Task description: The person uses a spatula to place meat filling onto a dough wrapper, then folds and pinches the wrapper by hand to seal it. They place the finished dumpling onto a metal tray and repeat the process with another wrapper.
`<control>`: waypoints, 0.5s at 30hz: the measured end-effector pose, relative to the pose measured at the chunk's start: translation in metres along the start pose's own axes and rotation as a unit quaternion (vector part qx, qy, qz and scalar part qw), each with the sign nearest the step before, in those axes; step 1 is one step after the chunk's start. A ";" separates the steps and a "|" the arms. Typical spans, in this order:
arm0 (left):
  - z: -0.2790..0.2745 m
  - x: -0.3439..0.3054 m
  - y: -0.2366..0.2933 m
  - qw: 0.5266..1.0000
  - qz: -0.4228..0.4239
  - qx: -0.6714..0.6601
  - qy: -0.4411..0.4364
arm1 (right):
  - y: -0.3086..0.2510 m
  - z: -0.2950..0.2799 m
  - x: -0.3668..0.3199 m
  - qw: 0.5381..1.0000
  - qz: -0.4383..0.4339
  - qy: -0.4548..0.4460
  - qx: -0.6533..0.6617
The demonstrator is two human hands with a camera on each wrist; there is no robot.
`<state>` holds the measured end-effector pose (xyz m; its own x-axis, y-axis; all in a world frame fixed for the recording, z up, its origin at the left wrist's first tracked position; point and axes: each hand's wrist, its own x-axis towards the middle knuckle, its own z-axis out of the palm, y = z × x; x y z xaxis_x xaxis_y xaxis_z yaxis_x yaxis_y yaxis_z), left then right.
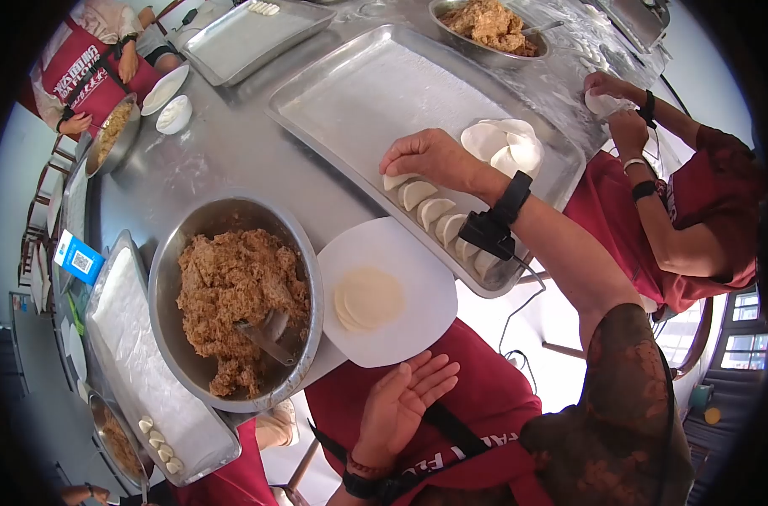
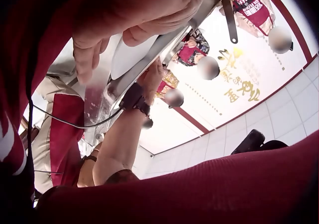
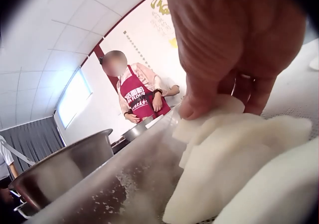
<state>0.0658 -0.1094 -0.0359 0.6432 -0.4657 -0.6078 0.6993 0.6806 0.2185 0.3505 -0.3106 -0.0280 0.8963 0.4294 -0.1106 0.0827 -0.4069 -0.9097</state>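
In the head view my right hand (image 1: 439, 160) reaches over the large metal tray (image 1: 350, 93) and pinches a folded dumpling (image 1: 398, 180) at the end of a row of dumplings (image 1: 435, 211). The right wrist view shows that hand (image 3: 239, 44) with thumb and fingers on the end dumpling (image 3: 219, 109). Palm up, my left hand (image 1: 405, 401) holds nothing, its fingers extended, below a white plate (image 1: 435, 287) bearing thin round wrappers (image 1: 371, 299). The left hand (image 2: 144, 14) also shows in the left wrist view.
A big bowl of brown filling (image 1: 241, 304) with a utensil stands left of the plate. More wrappers (image 1: 506, 145) lie in the tray's right part. A floured tray (image 1: 139, 337) is at the left. Other people work around the table, one at the right (image 1: 671, 194).
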 end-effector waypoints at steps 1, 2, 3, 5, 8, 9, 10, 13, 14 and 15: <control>-0.001 0.000 0.001 1.000 -0.001 -0.001 0.003 | -0.002 0.001 -0.001 1.000 0.006 -0.012 -0.004; -0.001 0.001 0.001 1.000 -0.001 -0.002 0.006 | 0.000 0.002 0.000 1.000 -0.008 -0.010 -0.006; -0.001 0.001 0.002 1.000 -0.001 -0.004 0.006 | 0.004 0.004 0.001 1.000 -0.021 -0.007 -0.007; -0.002 0.001 0.003 1.000 -0.002 -0.008 0.008 | 0.009 0.005 0.003 0.999 -0.039 -0.007 -0.018; -0.003 0.002 0.002 1.000 0.008 -0.003 -0.007 | 0.013 0.005 0.006 0.998 -0.045 -0.015 -0.051; -0.002 0.001 0.002 1.000 0.012 0.003 -0.008 | 0.013 0.006 0.006 0.997 -0.044 -0.018 -0.064; -0.002 0.001 0.003 1.000 0.017 0.010 -0.009 | 0.013 0.006 0.007 0.996 -0.043 -0.021 -0.077; -0.002 -0.003 0.003 0.999 0.028 0.026 -0.013 | 0.015 0.002 0.006 0.992 -0.083 -0.047 -0.080; -0.003 -0.004 0.004 0.999 0.032 0.030 -0.015 | 0.014 0.002 0.003 0.992 -0.092 -0.017 -0.086; -0.005 -0.006 0.004 0.999 0.037 0.030 -0.021 | 0.010 0.003 -0.001 0.991 -0.102 0.012 -0.091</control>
<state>0.0633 -0.1010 -0.0355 0.7051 -0.4402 -0.5559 0.6665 0.6790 0.3078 0.3488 -0.3128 -0.0376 0.8627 0.4995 0.0785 0.3378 -0.4539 -0.8245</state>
